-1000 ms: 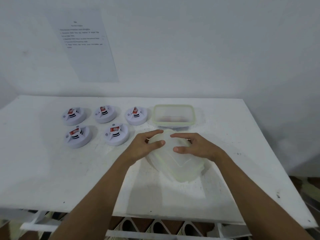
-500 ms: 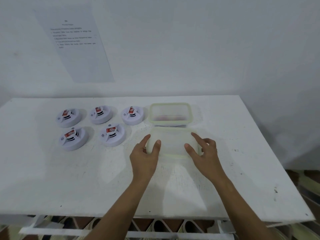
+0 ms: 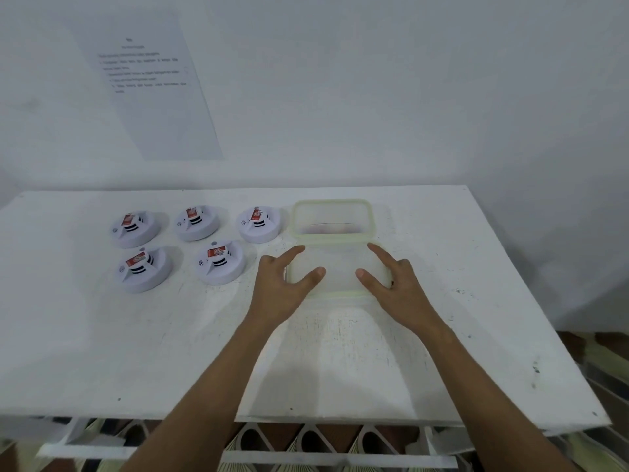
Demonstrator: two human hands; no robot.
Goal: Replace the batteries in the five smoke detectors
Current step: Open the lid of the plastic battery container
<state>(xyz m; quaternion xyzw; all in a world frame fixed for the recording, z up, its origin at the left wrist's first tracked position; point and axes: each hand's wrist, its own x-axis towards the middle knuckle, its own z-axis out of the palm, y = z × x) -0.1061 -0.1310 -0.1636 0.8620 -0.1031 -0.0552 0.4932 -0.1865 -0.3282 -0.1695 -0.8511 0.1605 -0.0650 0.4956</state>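
Observation:
Several white round smoke detectors lie on the white table (image 3: 102,335) at the left, each with a red-labelled battery showing on top; the nearest to my hands is this detector (image 3: 220,264). A clear container (image 3: 333,220) with a pale green rim stands open at the back. Its clear lid (image 3: 338,271) lies flat just in front of it. My left hand (image 3: 284,284) rests at the lid's left edge, with its thumb on the lid. At the right edge is my right hand (image 3: 394,284), fingers spread and straight.
A printed sheet of paper (image 3: 149,83) hangs on the white wall behind the table. The table's front edge runs close below my forearms, with patterned floor showing under it. The table's right edge lies beyond the container.
The lid was held tilted above the table a second ago. It now lies flat in front of the container, and my fingers have straightened on its edges.

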